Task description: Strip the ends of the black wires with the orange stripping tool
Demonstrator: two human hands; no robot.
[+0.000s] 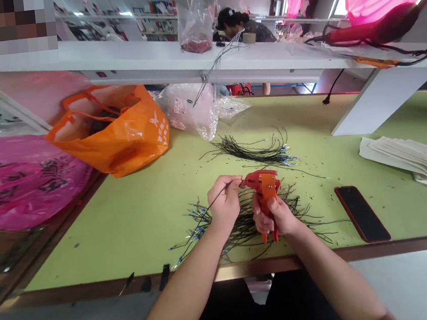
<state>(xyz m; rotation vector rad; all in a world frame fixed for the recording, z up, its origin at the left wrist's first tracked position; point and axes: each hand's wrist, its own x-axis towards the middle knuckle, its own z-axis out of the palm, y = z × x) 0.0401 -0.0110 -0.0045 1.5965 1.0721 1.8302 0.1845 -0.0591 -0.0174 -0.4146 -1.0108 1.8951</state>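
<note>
Nearest: both forearms, the left one (pixel 200 268) and the right one (pixel 324 265), reaching in over the table's front edge and converging, dark-clad lap (pixel 229 311) between them. Just past the edge, a loose heap of black wires (pixel 245 225), blue tips toward the left, spread beneath the hands.

Right hand (pixel 275 217): fingers wrapped round the grips of an orange-and-red hand tool (pixel 266 182), held upright above the heap, nose pointing left. Left hand (pixel 226 204): thumb and fingers pinching one black wire (pixel 213 200), its end at the nose; the rest trails down-left. Wrist raised. How deep the wire sits, cannot tell.

Step in hand, by my reading: feeding the wire end into the tool. Next move would call for a steady left pinch, wire in line with the nose, and a right-hand squeeze.

Beyond the tool, a second wire bundle (pixel 250 149); farther back, a white shelf (pixel 123 62).
</note>
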